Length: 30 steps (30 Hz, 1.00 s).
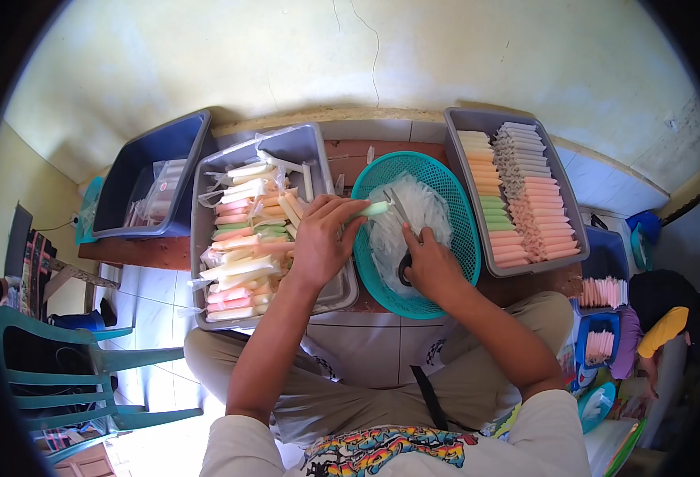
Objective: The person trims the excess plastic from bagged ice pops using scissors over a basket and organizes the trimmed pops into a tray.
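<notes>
My left hand [326, 242] is closed around a pale green ice pop [375, 209] in a clear plastic sleeve. Black-handled scissors [398, 208] are in my right hand [436, 269], their blades beside the end of the ice pop. Both hands are above a turquoise mesh basket [473, 253] that holds a heap of clear plastic scraps [414, 226]. To the left, a grey tub [316, 147] contains many loose white, yellow, pink and green ice pops [246, 266]. At right, another grey tub [461, 118] has similar ice pops [541, 195] stacked in neat rows.
A dark blue tub [195, 131] with some packed tubes stands at the bench's left end. A green plastic chair [64, 381] is at lower left. On the right, another person [668, 318] bends near blue tubs [602, 246] of pink tubes. A wall [286, 63] rises behind the bench.
</notes>
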Each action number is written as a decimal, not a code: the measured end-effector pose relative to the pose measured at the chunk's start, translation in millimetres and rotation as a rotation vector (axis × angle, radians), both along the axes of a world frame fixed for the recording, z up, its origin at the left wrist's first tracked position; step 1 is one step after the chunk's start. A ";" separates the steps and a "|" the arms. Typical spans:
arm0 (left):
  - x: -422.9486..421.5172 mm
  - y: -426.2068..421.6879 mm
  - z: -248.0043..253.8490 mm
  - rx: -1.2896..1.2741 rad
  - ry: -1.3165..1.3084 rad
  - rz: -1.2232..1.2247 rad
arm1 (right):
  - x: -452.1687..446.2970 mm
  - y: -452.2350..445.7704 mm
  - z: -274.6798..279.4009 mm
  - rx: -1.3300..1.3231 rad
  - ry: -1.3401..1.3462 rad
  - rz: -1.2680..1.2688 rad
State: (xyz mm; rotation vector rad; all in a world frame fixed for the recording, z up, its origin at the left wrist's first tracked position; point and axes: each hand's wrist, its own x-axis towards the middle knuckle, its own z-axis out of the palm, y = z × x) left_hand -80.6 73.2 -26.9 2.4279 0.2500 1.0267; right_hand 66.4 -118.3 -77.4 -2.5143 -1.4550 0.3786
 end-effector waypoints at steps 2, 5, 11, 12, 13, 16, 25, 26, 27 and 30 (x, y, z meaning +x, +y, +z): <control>-0.2 -0.4 -0.2 0.003 0.001 -0.007 | -0.2 -0.1 -1.1 0.007 -0.023 0.010; 0.0 -0.7 0.6 0.003 0.001 -0.015 | -0.6 -0.2 1.3 -0.002 -0.034 0.002; -0.1 -4.1 10.4 0.031 -0.047 -0.072 | 3.8 -8.7 20.9 0.070 -0.139 0.073; 1.3 -6.9 13.8 0.015 -0.063 -0.068 | 2.7 -12.0 32.6 0.137 -0.072 0.072; 3.2 -9.9 17.4 0.000 -0.079 -0.065 | 2.9 -14.3 40.5 0.204 -0.005 0.070; 11.9 -21.2 28.1 -0.132 -0.063 -0.080 | 17.9 -15.4 52.8 0.471 0.167 0.139; 96.9 -76.8 45.0 -0.643 -0.196 -0.330 | 64.8 -46.9 110.9 0.836 0.232 -0.010; 111.1 -80.9 41.4 -0.620 -0.250 -0.346 | 73.3 -52.0 112.0 0.831 0.226 -0.014; 121.3 -87.5 43.7 -0.622 -0.241 -0.353 | 82.4 -56.9 111.7 0.832 0.228 -0.026; 145.0 -104.2 44.5 -0.708 -0.209 -0.332 | 108.4 -68.5 106.7 0.816 0.223 -0.047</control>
